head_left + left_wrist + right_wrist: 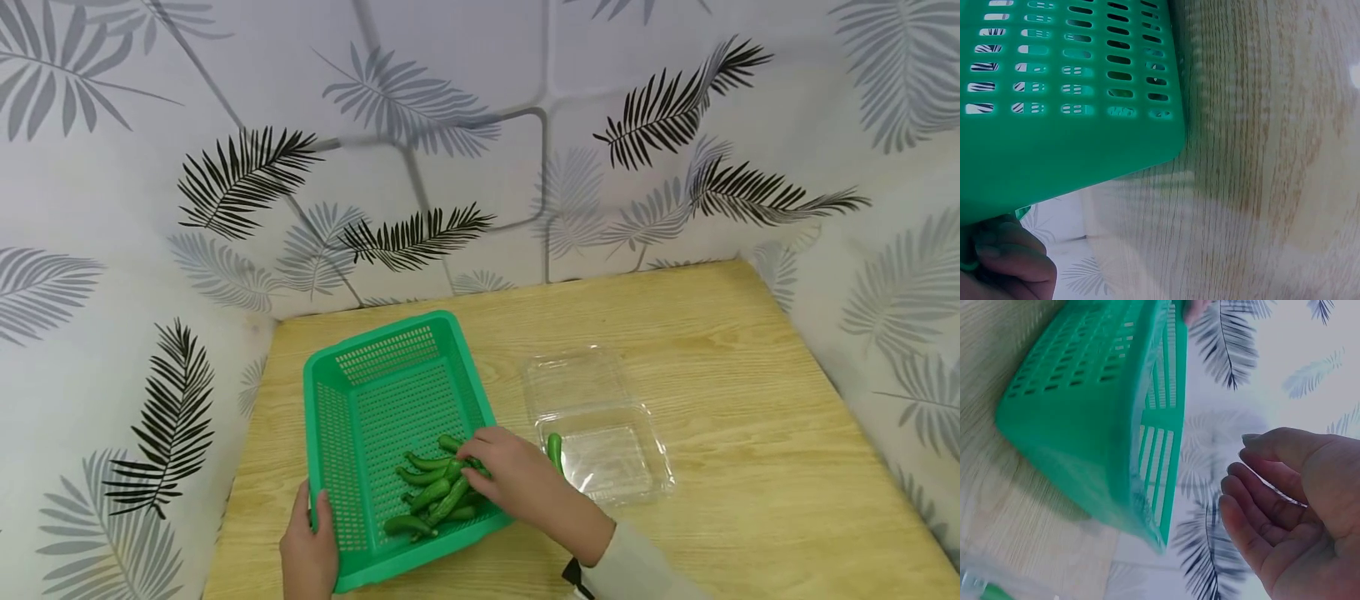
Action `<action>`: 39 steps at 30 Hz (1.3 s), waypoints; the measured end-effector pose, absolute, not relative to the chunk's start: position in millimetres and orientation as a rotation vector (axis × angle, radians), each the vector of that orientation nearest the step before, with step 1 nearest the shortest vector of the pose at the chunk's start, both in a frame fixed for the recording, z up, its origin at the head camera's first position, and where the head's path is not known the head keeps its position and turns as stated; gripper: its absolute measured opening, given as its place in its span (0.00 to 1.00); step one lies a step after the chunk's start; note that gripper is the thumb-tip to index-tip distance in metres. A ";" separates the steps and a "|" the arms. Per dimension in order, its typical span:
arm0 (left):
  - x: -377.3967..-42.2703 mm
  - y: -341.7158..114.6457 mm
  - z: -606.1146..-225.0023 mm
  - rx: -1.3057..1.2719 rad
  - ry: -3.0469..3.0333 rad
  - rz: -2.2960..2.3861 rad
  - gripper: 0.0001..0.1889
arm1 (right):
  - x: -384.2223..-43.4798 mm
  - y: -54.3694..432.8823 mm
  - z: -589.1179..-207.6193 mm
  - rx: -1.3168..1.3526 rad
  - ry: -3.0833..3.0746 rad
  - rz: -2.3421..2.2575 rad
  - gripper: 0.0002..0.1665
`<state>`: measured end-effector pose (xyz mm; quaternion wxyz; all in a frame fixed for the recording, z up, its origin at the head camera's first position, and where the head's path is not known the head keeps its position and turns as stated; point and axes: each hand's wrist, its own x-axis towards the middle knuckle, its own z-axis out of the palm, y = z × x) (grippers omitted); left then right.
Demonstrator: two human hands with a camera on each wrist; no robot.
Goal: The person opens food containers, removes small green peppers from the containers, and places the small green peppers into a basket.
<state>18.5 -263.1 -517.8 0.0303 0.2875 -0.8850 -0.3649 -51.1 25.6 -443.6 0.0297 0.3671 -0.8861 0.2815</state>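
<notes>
A green plastic basket (pixel 401 408), slotted on its sides and bottom, stands tilted with several green peppers (pixel 431 492) heaped at its near end. My left hand (pixel 309 546) grips its left rim; the left wrist view shows curled fingers (pixel 1016 253) at that rim. Over the peppers, by the right rim, is my right hand (pixel 513 475). In the right wrist view its fingers (pixel 1244 519) are loosely bent, with nothing seen between them. To the right lies an unfolded clear plastic box (pixel 607 458), one green pepper (pixel 555 450) at its left side.
The box's clear lid (pixel 573 379) lies folded back behind it. Underneath is a wood-grain table (pixel 750 433), with leaf-patterned cloth (pixel 480 183) hanging along its back and sides. A dark strap (pixel 573 573) shows at the right wrist.
</notes>
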 end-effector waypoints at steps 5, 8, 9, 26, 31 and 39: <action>17.4 -262.4 -517.1 0.872 -2.734 -1.098 0.32 | -52.1 47.6 -447.2 0.996 -2.724 0.910 0.09; 17.2 -262.0 -516.4 0.876 -2.738 -1.102 0.32 | -53.8 61.4 -448.9 0.882 -2.712 0.958 0.09; 17.2 -261.9 -516.3 0.877 -2.738 -1.102 0.32 | -54.6 66.1 -449.6 0.844 -2.710 0.973 0.09; 18.0 -262.2 -515.9 0.891 -2.744 -1.095 0.32 | -54.0 107.2 -496.8 0.382 -2.979 1.032 0.12; 18.5 -262.4 -515.9 0.884 -2.746 -1.100 0.32 | -55.0 108.1 -510.8 0.315 -3.070 1.045 0.14; 18.3 -262.1 -515.8 0.878 -2.735 -1.100 0.32 | -57.8 104.8 -526.9 0.268 -3.121 1.071 0.14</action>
